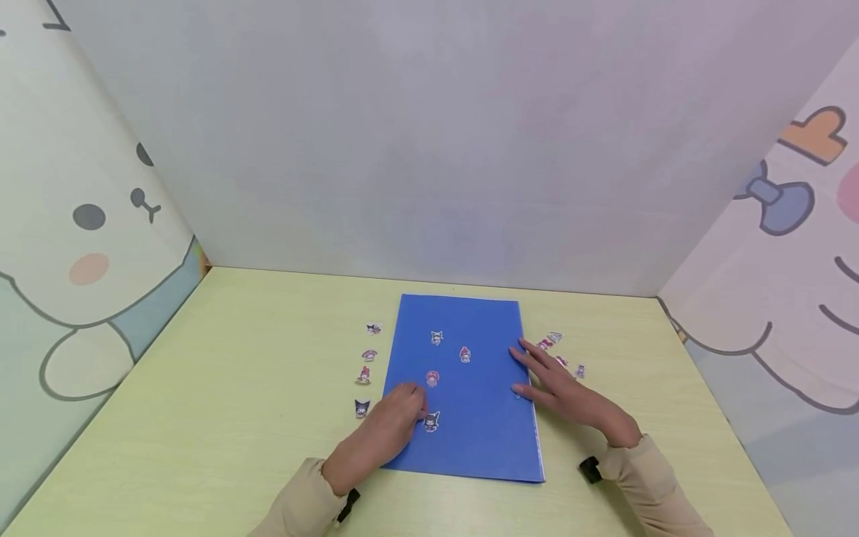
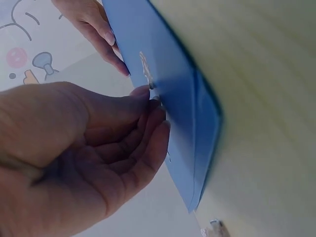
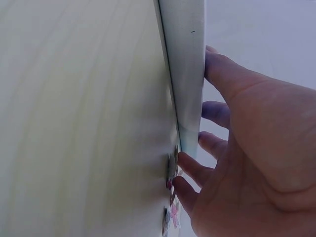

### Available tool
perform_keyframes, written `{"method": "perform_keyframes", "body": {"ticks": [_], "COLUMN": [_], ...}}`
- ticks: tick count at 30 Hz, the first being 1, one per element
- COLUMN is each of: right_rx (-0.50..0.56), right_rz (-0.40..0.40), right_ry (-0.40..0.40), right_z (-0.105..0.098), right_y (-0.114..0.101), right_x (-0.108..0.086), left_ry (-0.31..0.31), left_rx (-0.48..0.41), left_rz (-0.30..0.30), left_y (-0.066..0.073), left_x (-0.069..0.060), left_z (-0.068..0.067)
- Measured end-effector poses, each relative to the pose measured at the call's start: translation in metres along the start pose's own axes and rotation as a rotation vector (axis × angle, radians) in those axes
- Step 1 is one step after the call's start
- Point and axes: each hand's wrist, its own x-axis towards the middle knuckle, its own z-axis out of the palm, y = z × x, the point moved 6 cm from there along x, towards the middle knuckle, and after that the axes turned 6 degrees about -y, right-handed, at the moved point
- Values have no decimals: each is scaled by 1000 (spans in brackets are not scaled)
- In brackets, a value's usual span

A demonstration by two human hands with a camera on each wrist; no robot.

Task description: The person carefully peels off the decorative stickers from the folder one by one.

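A blue folder lies on the table with several small cartoon stickers on its cover. My left hand is over its lower left part, fingers curled, the thumb and fingertips meeting at the edge of a dark-hooded character sticker. In the left wrist view this sticker is seen edge-on at the thumb tip; the fingers partly hide the contact. Just above the hand is a pink mushroom sticker. Spread fingers of my right hand rest along the folder's right edge, gripping nothing.
Left of the folder, several loose stickers stand in a column, among them a dark one and a red-hooded one. More stickers lie on the right, some partly behind the right hand. A pale wall rises behind the table.
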Motion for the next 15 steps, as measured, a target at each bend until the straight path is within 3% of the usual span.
{"method": "perform_keyframes", "body": {"ticks": [10,15], "right_rx": [4,-3], "right_rz": [14,3], "right_ry": [-9,0], "right_z": [1,1], "right_y": [3,1], "right_x": [1,0], "left_ry": [-47,-63], "left_rx": [-20,-92], "left_rz": [29,66], "left_y": [3,3], "left_x": [-1,-1], "left_z": [-4,-6]}}
